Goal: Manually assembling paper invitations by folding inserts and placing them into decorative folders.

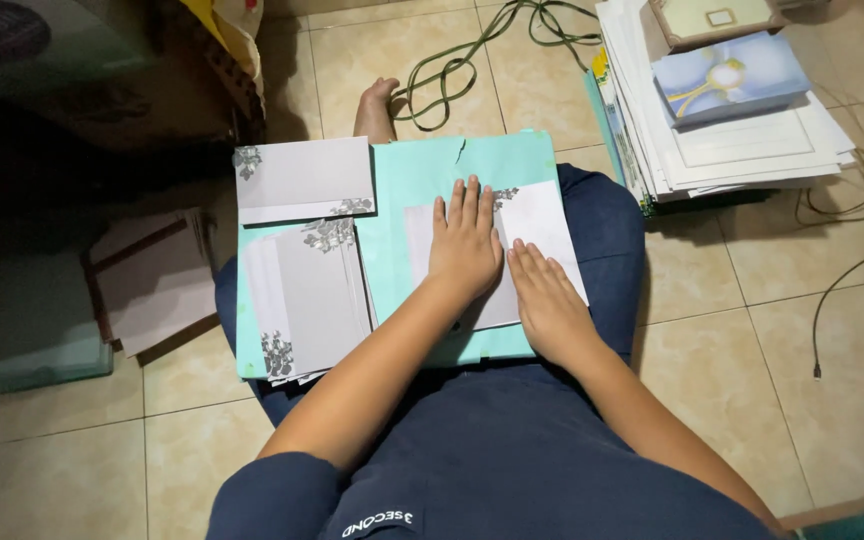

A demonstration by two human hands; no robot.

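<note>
Beige floor tiles surround a person seated cross-legged, with a mint-green folder laid across the lap as a work surface. Both hands lie flat and open, gripping nothing: the left hand presses down on the middle of a pale grey-and-white card with a leaf print at its corner, and the right hand lies just beside it, fingers on the card's near right edge. This looks like the creasing or flattening step of folding the card. The next move seems to call for steady downward pressure and a smooth sweep along the fold, keeping the edges aligned. Left of the left hand lie a stack of similar printed cards and, beyond it, a single flat card. Far beyond the right hand stands a tall paper pile; green cord trails ahead.
</note>
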